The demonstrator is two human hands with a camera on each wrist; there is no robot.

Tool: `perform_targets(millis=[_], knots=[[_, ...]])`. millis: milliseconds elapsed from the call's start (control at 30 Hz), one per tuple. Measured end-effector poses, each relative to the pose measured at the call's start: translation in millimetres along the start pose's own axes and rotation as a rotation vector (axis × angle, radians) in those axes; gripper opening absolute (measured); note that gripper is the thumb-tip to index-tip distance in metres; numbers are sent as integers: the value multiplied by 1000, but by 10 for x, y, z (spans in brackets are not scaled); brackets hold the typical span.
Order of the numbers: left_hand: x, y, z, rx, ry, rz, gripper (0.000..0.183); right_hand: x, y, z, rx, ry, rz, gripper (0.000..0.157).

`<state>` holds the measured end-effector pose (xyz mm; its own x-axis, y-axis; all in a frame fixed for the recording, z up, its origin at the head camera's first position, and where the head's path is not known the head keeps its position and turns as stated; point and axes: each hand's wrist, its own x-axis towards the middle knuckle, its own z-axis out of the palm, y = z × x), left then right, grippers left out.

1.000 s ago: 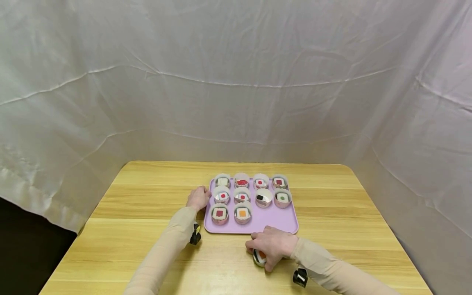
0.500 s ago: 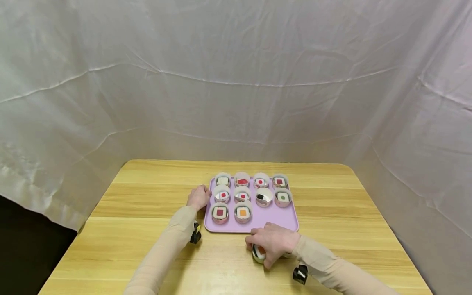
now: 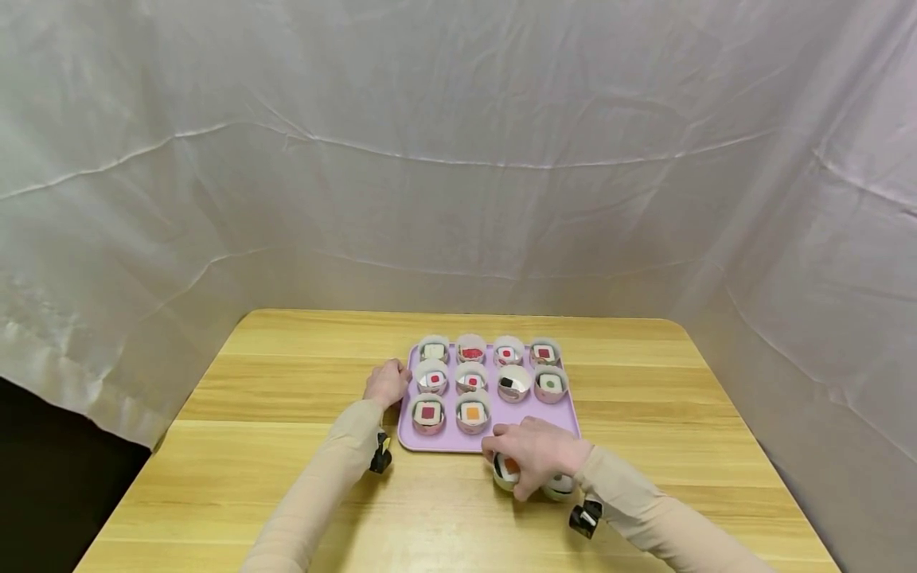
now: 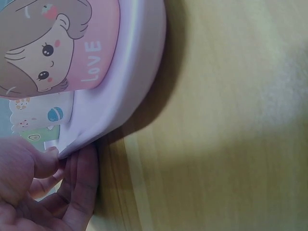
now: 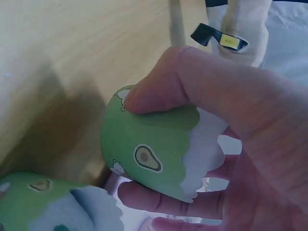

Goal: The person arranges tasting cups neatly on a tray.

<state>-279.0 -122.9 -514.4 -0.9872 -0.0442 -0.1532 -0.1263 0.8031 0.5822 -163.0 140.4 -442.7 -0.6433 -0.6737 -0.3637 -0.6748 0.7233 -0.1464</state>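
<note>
My right hand [image 3: 536, 455] grips a green paper cup with avocado prints and a scalloped white rim [image 5: 144, 139], thumb on one side and fingers on the other. A sushi roll piece with an orange centre [image 3: 511, 468] shows inside it. The cup is at the front edge of a lilac tray [image 3: 530, 415]; contact with the tray cannot be seen. Below my right wrist is a second green cup [image 5: 29, 197] with a green-centred roll piece. My left hand [image 3: 387, 383] pinches the tray's left rim between thumb and fingers, plainest in the left wrist view.
Several paper cups stand in rows on the tray, each with a sushi piece, one orange-centred [image 3: 472, 414] and one green-centred [image 3: 549, 383]. A pink cup with a cartoon face [image 4: 91, 62] stands near the tray corner. Grey-white curtains [image 3: 458, 199] surround the wooden table [image 3: 286, 382].
My right hand has moved forward toward the tray with the green cup. The second green cup has come into clearer view beside it. My left hand stays on the tray rim.
</note>
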Motion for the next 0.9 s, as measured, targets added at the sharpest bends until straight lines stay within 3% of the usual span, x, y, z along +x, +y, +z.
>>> perform_targets(millis=[500, 900], knots=[[5, -12, -2, -6, -5, -10, 23, -9, 175, -112, 70, 63, 79, 66], [4, -9, 2, -10, -4, 1, 22, 41, 352, -243, 59, 124, 75, 54]])
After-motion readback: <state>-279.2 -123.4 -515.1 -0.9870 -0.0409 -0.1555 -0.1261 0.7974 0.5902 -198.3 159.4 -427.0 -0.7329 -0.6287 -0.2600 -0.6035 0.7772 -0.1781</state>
